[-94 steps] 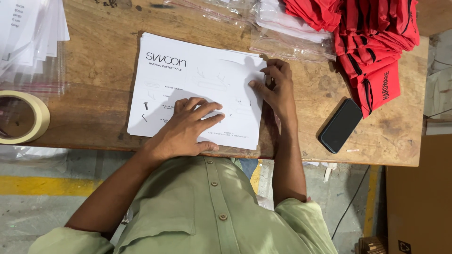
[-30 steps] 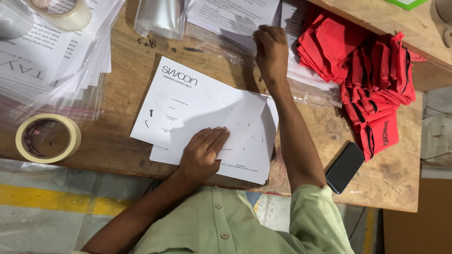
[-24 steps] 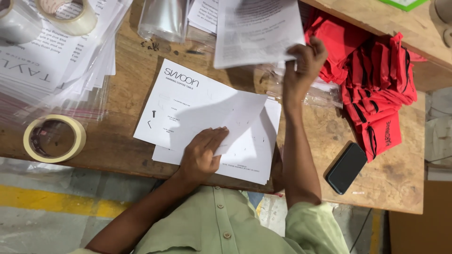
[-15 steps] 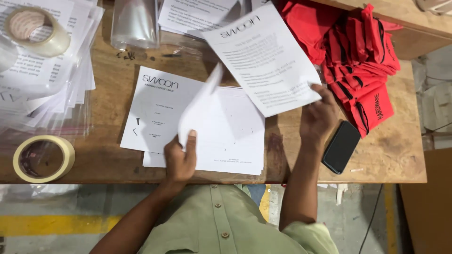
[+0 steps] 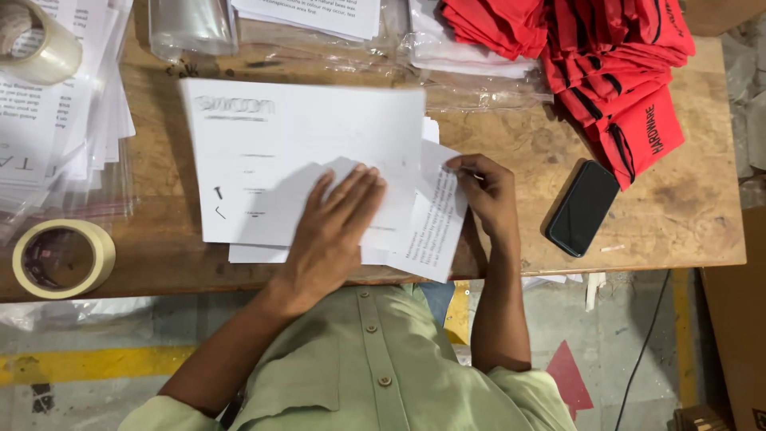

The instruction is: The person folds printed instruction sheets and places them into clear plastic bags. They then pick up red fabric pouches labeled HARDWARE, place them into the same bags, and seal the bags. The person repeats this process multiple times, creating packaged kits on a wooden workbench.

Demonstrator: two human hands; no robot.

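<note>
Two hands rest on a small stack of white printed sheets (image 5: 303, 152) near the front edge of the wooden counter (image 5: 678, 215). The left hand (image 5: 331, 231) lies flat on the top sheet, its fingers (image 5: 363, 187) stretched out and slightly spread, palm pressing the paper down and gripping nothing. The right hand (image 5: 491, 195) sits at the stack's right edge, its fingers curled, the tips pinching the edge of a lower sheet (image 5: 435, 231) that sticks out askew from under the top one, toward the counter's front edge. The top sheet is blurred, so its print cannot be made out.

Just right of the right hand, apart from it, a black phone (image 5: 582, 207) lies face down at a slant. Beyond the phone, a heap of folded red garments (image 5: 606, 64) with black markings fills the far right corner. Clear plastic bags (image 5: 471, 60) lie along the far side, some holding more printed paper. At the left, another pile of bagged printed sheets (image 5: 56, 128) is spread out, with a roll of tape (image 5: 40, 48) on top and a second roll of masking tape (image 5: 64, 257) lying flat near the front left corner. The person wears a pale green buttoned shirt (image 5: 367, 367).
</note>
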